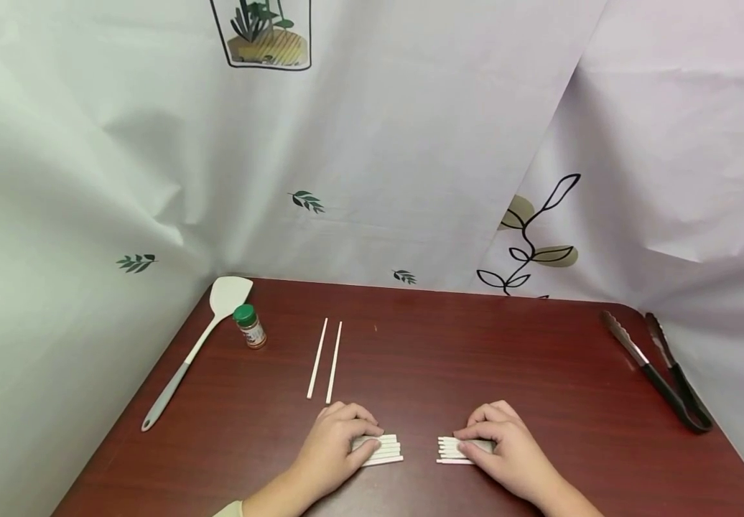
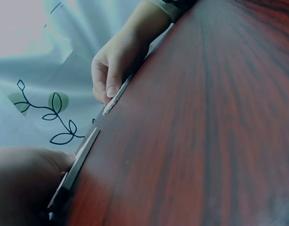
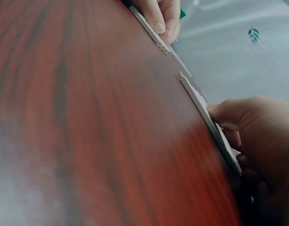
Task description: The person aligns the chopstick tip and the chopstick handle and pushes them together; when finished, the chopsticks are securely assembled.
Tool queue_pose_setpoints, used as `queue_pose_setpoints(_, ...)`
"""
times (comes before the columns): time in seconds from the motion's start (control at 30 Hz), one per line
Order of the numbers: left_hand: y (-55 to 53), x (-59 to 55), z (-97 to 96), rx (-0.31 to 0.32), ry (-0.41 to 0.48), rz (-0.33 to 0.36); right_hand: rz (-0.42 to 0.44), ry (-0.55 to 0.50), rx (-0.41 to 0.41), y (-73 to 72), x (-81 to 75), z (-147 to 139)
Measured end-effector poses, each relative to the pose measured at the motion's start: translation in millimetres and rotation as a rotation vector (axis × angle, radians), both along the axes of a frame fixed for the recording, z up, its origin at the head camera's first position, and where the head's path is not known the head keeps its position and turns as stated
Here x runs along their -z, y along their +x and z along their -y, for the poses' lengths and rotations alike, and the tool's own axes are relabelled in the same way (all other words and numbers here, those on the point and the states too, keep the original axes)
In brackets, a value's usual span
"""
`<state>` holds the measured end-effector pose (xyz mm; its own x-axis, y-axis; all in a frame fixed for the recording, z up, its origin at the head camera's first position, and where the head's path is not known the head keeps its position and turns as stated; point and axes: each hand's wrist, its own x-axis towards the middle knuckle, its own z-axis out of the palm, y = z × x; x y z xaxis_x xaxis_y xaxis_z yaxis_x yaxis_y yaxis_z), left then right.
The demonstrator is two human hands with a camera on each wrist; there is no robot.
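Near the front of the table, my left hand (image 1: pixel 340 446) grips a row of several thin white sticks (image 1: pixel 388 450) lying side by side, thumb at the near side and fingers at the far side. My right hand (image 1: pixel 504 451) holds a similar row of white sticks (image 1: pixel 447 450), across a short gap of bare tabletop. The two rows point at each other, ends roughly level. In the left wrist view, the left hand's sticks (image 2: pixel 85 148) lie low along the tabletop; the right wrist view shows the right hand's sticks (image 3: pixel 199 102) likewise. Palms hide the outer ends.
Two loose white sticks (image 1: pixel 317 359) lie beyond my left hand. A green-capped spice jar (image 1: pixel 250 327) stands beside a white spatula (image 1: pixel 200 341) at the left. Black-handled tongs (image 1: pixel 663 380) lie spread at the right. White patterned cloth (image 1: pixel 378 143) surrounds the reddish-brown table (image 1: pixel 475 345).
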<state>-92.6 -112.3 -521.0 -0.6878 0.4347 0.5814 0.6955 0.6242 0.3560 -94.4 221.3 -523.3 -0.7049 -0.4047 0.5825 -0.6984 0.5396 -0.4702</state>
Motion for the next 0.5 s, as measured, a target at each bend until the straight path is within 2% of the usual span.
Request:
queue_pose_setpoints(0.17, 0.0, -0.2, -1.5, -0.005, 0.005, 0.005, 0.028, -0.003, 0.032, 2.9, -3.6, 3.7)
queue_pose_setpoints(0.5, 3.3, -4.0, -3.0, -0.009, 0.007, 0.040, 0.029, 0.036, 0.015, 6.5, -6.7, 8.9)
